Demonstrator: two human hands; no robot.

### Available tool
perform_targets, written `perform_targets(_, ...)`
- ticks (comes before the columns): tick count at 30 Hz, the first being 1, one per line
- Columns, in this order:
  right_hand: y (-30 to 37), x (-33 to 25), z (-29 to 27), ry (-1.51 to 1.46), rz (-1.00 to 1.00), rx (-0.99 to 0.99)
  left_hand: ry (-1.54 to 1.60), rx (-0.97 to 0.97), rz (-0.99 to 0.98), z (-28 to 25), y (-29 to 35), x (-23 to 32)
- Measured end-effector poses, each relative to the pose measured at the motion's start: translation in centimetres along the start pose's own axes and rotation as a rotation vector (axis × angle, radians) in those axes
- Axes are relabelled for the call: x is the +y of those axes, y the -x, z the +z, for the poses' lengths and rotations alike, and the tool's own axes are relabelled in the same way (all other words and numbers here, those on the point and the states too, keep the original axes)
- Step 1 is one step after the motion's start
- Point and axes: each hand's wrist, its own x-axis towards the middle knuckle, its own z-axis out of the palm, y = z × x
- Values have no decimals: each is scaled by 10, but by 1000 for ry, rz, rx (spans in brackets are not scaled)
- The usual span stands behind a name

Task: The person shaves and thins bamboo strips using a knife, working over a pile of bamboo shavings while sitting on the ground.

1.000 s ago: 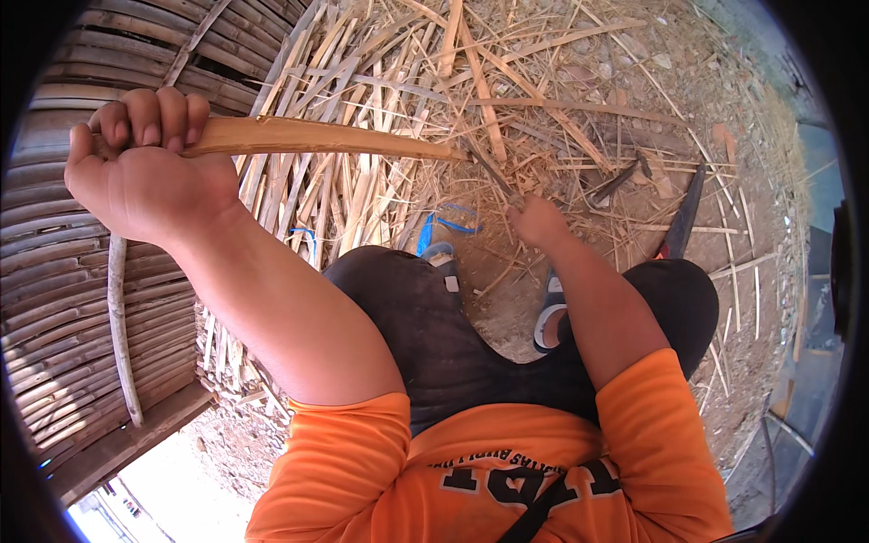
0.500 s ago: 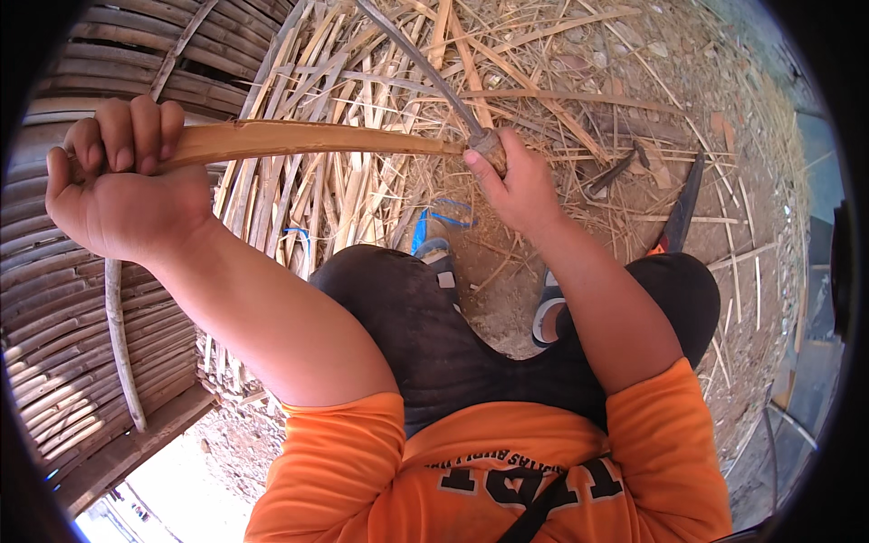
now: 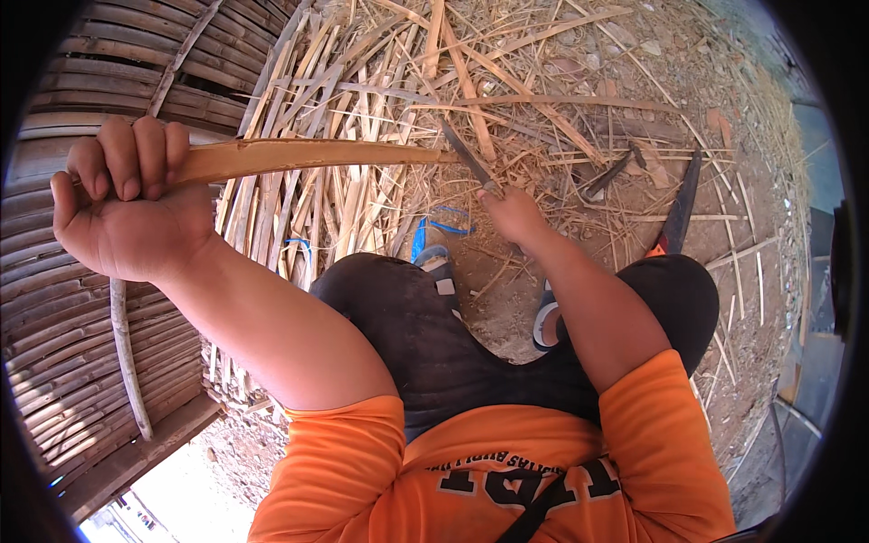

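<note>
My left hand [image 3: 136,195], raised at the left, is closed around the near end of a long tan bamboo strip [image 3: 299,155]. The strip reaches across to the right, roughly level, above the pile. My right hand [image 3: 514,217] grips the handle of a large knife [image 3: 469,156], mostly hidden by the fingers. Its dark blade points up and to the left, crossing the strip's far end; whether the edge touches it I cannot tell.
Split bamboo strips [image 3: 299,190] lie piled ahead. A dark sheath-like blade shape [image 3: 681,204] rests beside my right knee, with a dark tool [image 3: 611,175] nearby. A slatted bamboo wall [image 3: 63,262] stands at the left. Blue cord [image 3: 419,240] lies near my foot.
My right hand has moved slightly down and tilted the knife, so its blade looks much shorter. The left hand and the bamboo strip have dropped a little.
</note>
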Motion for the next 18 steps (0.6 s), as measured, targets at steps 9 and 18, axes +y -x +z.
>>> perform_targets(9, 46, -57, -5, -57, -598, 170, -15, -11, 4, -1, -1, -1)
perform_targets(18, 10, 1, 6, 126, -172, 26, -46, 69, 33, -4, 0, -3)
